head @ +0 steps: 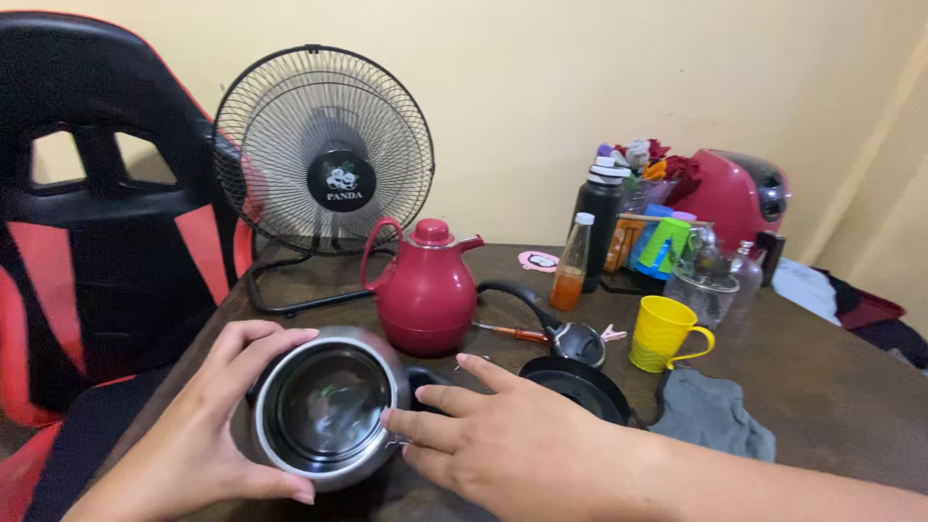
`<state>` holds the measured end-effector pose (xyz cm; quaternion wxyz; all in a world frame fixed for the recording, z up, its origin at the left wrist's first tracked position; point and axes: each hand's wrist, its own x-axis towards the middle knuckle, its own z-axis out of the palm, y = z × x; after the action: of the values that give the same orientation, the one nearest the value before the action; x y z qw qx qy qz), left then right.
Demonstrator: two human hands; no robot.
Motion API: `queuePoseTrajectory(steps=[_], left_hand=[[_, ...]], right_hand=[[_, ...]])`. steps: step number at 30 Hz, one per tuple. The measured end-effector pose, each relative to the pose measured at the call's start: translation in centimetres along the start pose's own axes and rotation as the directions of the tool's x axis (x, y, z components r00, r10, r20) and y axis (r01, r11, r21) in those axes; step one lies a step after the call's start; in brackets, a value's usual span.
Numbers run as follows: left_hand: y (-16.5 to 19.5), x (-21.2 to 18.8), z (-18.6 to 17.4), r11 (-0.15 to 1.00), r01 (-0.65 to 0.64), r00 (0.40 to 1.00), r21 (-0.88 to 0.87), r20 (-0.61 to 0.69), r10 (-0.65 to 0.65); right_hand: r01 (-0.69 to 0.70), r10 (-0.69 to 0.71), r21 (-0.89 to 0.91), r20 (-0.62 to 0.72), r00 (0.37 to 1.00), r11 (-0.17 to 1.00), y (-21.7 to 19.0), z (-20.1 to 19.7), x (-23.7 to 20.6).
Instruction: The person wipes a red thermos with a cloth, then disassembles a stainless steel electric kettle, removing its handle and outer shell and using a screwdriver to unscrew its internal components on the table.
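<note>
A round steel pot (327,406) with a shiny rim and dark inside stands near the front of the brown table (831,377). My left hand (198,435) curls around its left side and grips it. My right hand (512,440) rests against the pot's right rim with fingers spread, over the pot's black handle (425,379). A black round lid (575,382) lies just behind my right hand.
A red jug (425,290) stands behind the pot, a black table fan (324,155) further back. A yellow mug (662,333), grey cloth (710,411), small strainer (578,340), orange bottle (570,263), black flask (599,217), glass jars and a red appliance (739,193) sit right. A black-red chair (87,242) stands left.
</note>
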<state>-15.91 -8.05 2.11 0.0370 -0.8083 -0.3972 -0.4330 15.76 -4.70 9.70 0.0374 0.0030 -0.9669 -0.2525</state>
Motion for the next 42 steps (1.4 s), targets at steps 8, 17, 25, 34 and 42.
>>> queuePoseTrajectory(steps=[8, 17, 25, 34, 42], left_hand=[[0.2, 2.0, 0.8, 0.998, -0.027, 0.999, -0.052, 0.035, 0.029], [-2.6, 5.6, 0.8, 0.977, 0.211, 0.971, -0.024, 0.122, -0.207], [-7.1, 7.8, 0.4, 0.889, 0.448, 0.853, -0.09, 0.341, -0.395], [-3.0, 6.9, 4.8, 0.911, 0.031, 0.999, 0.412, -0.022, -0.024], [0.0, 8.1, 8.9, 0.823, 0.338, 0.896, 0.456, -0.424, -0.133]], right_hand=[[-0.091, 0.088, 0.13, 0.028, 0.996, 0.987, 1.6, 1.1, 0.2], [-0.171, 0.324, 0.545, -0.198, 0.925, 0.821, 6.4, 7.1, 4.2], [-0.203, 0.301, 0.644, -0.045, 0.952, 0.738, 10.9, 9.0, 6.4], [-0.081, 0.71, 0.891, -0.297, 0.639, 0.446, 10.6, 12.6, 2.9], [-0.82, 0.957, 0.543, 0.1, 0.274, 0.178, 6.0, 23.6, 1.7]])
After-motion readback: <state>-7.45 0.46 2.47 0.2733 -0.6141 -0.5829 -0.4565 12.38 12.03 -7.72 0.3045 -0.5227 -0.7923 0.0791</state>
